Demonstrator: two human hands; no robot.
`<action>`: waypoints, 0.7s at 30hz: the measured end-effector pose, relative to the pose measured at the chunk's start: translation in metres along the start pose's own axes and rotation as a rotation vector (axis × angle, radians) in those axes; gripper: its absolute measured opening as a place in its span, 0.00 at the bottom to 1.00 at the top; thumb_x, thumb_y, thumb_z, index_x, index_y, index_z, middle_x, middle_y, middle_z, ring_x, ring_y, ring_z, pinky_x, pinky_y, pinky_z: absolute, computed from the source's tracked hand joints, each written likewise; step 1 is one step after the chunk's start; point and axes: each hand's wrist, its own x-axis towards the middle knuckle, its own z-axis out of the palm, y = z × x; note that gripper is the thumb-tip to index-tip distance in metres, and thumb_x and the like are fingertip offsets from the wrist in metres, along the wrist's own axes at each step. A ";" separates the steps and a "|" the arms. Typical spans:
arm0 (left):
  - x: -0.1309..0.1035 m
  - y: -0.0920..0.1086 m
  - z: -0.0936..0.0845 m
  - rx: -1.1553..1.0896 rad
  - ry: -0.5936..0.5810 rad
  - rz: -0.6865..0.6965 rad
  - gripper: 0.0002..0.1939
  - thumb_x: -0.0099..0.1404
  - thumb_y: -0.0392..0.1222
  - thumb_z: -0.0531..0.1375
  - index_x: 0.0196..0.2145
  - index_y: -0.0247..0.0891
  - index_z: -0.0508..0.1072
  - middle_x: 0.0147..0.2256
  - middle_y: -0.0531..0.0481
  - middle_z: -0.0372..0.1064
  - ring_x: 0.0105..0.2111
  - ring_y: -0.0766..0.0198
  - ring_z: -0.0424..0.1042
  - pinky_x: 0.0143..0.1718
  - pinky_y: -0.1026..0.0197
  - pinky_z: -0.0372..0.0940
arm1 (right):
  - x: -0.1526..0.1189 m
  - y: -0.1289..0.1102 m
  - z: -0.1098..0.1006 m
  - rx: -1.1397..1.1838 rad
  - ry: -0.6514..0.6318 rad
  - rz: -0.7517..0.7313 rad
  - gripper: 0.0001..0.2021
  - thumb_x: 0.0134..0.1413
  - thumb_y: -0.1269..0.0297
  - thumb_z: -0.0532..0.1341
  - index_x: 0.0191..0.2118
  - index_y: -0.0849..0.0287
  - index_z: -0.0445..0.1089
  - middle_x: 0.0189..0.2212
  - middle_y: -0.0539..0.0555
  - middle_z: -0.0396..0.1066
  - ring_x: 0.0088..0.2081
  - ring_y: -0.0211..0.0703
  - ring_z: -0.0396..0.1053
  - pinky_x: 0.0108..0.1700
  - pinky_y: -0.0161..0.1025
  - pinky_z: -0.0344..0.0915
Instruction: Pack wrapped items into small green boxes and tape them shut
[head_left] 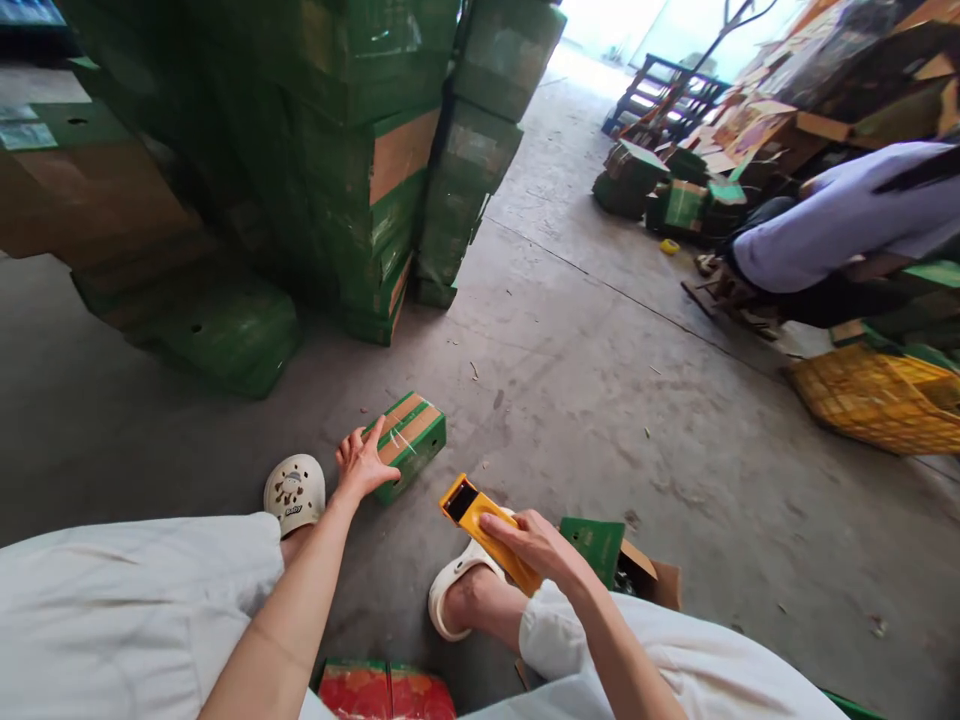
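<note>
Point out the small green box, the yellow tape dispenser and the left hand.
small green box (417, 441), head view, taped top face.
yellow tape dispenser (471, 509), head view, upper body.
left hand (362, 465), head view, back of hand.

The right hand (536, 545) covers the rear of the yellow tool (484, 525), the left hand (362, 462) hides a corner of the small green box (411, 440), the bottom edge cuts the red packets (386, 692), and the co-worker (840, 215) is cropped at right

my arms: bare, no sleeves | my trousers (135, 600): white, loose | my clogs (295, 492): cream, perforated, small charms
</note>
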 end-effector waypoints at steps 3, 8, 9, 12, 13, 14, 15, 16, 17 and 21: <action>0.012 -0.005 -0.008 -0.023 -0.056 -0.042 0.60 0.47 0.51 0.74 0.74 0.57 0.54 0.68 0.39 0.54 0.65 0.37 0.58 0.63 0.42 0.54 | 0.017 0.004 0.006 -0.112 0.045 0.022 0.27 0.61 0.39 0.60 0.22 0.58 0.65 0.20 0.50 0.63 0.24 0.38 0.61 0.24 0.37 0.48; 0.012 -0.004 -0.006 0.003 -0.091 -0.051 0.58 0.47 0.52 0.73 0.73 0.58 0.55 0.69 0.40 0.52 0.67 0.38 0.57 0.64 0.43 0.53 | 0.065 -0.016 0.027 -0.197 0.043 0.052 0.25 0.59 0.42 0.64 0.23 0.59 0.71 0.23 0.55 0.73 0.28 0.44 0.73 0.25 0.36 0.56; 0.011 -0.003 -0.004 0.019 -0.099 -0.052 0.59 0.47 0.53 0.73 0.73 0.59 0.54 0.69 0.40 0.51 0.67 0.38 0.57 0.65 0.44 0.53 | 0.074 -0.025 0.032 -0.205 0.040 0.057 0.24 0.60 0.42 0.64 0.25 0.59 0.73 0.25 0.56 0.76 0.30 0.46 0.75 0.26 0.35 0.59; 0.009 0.002 -0.002 0.083 -0.125 -0.052 0.61 0.47 0.54 0.73 0.74 0.62 0.50 0.70 0.42 0.49 0.67 0.39 0.56 0.65 0.43 0.52 | 0.101 -0.058 0.047 -0.226 0.049 0.078 0.21 0.61 0.45 0.63 0.32 0.59 0.78 0.35 0.60 0.82 0.40 0.52 0.80 0.32 0.34 0.65; 0.008 0.003 -0.002 0.104 -0.132 -0.049 0.61 0.47 0.54 0.73 0.74 0.62 0.50 0.70 0.41 0.49 0.68 0.38 0.55 0.65 0.43 0.51 | 0.108 -0.069 0.051 -0.231 0.058 0.087 0.19 0.61 0.47 0.63 0.35 0.60 0.80 0.39 0.61 0.83 0.43 0.53 0.81 0.34 0.35 0.67; 0.009 0.003 -0.003 0.120 -0.136 -0.046 0.60 0.48 0.54 0.73 0.74 0.61 0.50 0.70 0.41 0.48 0.68 0.38 0.55 0.65 0.43 0.51 | 0.115 -0.078 0.054 -0.234 0.067 0.096 0.17 0.61 0.49 0.64 0.37 0.60 0.80 0.42 0.63 0.83 0.46 0.55 0.81 0.36 0.36 0.69; 0.009 0.004 -0.004 0.132 -0.143 -0.044 0.60 0.49 0.55 0.72 0.74 0.61 0.50 0.71 0.40 0.48 0.68 0.38 0.55 0.65 0.43 0.51 | 0.119 -0.084 0.055 -0.235 0.074 0.106 0.16 0.60 0.51 0.65 0.38 0.60 0.81 0.44 0.64 0.83 0.47 0.56 0.81 0.38 0.37 0.70; 0.011 0.003 -0.007 0.139 -0.155 -0.044 0.59 0.49 0.56 0.72 0.74 0.60 0.50 0.71 0.39 0.48 0.68 0.37 0.56 0.65 0.43 0.52 | 0.122 -0.087 0.054 -0.234 0.077 0.114 0.16 0.59 0.52 0.65 0.39 0.60 0.81 0.45 0.64 0.83 0.48 0.57 0.81 0.39 0.37 0.71; 0.013 0.003 -0.010 0.141 -0.171 -0.046 0.59 0.50 0.56 0.71 0.75 0.59 0.50 0.71 0.39 0.48 0.68 0.37 0.56 0.65 0.43 0.52 | 0.123 -0.086 0.051 -0.233 0.078 0.117 0.16 0.59 0.51 0.66 0.39 0.60 0.81 0.44 0.64 0.83 0.47 0.57 0.81 0.40 0.38 0.71; 0.025 -0.005 -0.023 0.113 -0.254 -0.052 0.57 0.52 0.57 0.70 0.75 0.60 0.50 0.71 0.40 0.48 0.68 0.37 0.56 0.65 0.44 0.53 | 0.112 -0.061 0.031 -0.240 0.078 0.103 0.22 0.63 0.45 0.61 0.40 0.59 0.82 0.42 0.64 0.83 0.46 0.56 0.82 0.40 0.38 0.71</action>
